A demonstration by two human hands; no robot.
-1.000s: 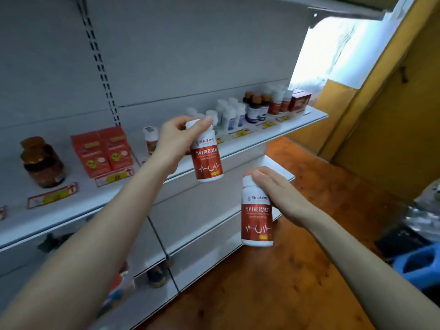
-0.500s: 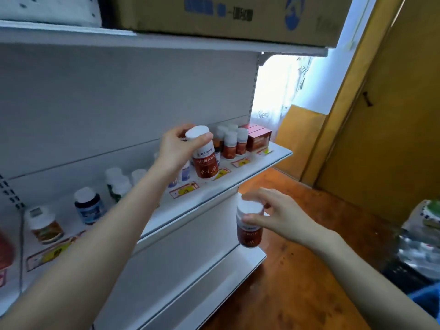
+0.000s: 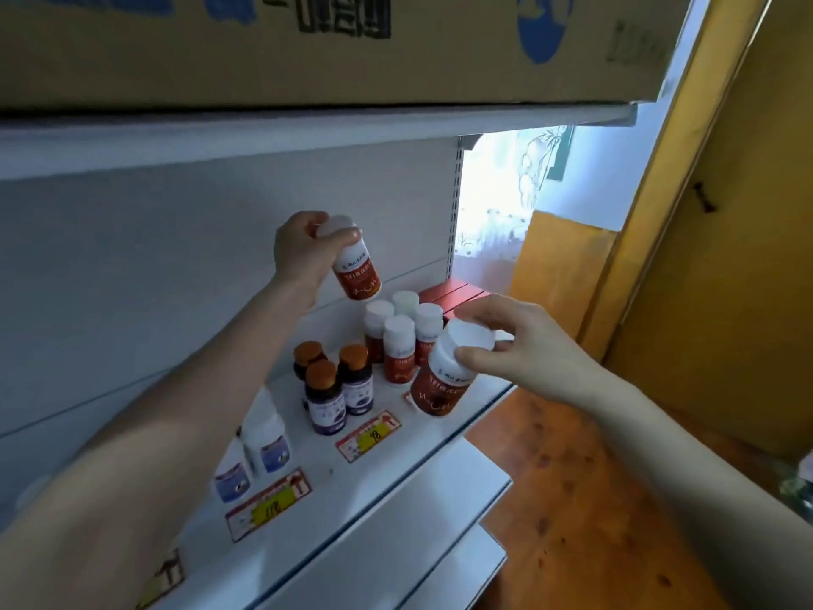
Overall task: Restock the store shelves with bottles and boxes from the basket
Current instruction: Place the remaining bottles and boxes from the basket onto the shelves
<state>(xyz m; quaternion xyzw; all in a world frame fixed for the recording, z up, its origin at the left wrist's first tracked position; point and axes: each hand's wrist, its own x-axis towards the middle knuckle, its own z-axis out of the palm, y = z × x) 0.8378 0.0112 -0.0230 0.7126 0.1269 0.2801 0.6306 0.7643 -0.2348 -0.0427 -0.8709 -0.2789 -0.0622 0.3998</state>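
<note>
My left hand grips a red-labelled bottle with a white cap by its top, tilted, above and behind a group of several matching bottles on the white shelf. My right hand pinches the white cap of a second red-labelled bottle, held tilted just above the shelf's front edge, right of the group. The basket is out of view.
Three dark bottles with brown caps and white bottles with blue labels stand further left on the shelf. Red boxes sit at its far end. A large cardboard box fills the shelf above. Lower shelves jut out below; wooden floor lies right.
My view has moved right and closer to the shelf end. My left hand lifted its bottle above the matching group, and my right hand raised the second bottle to shelf height.
</note>
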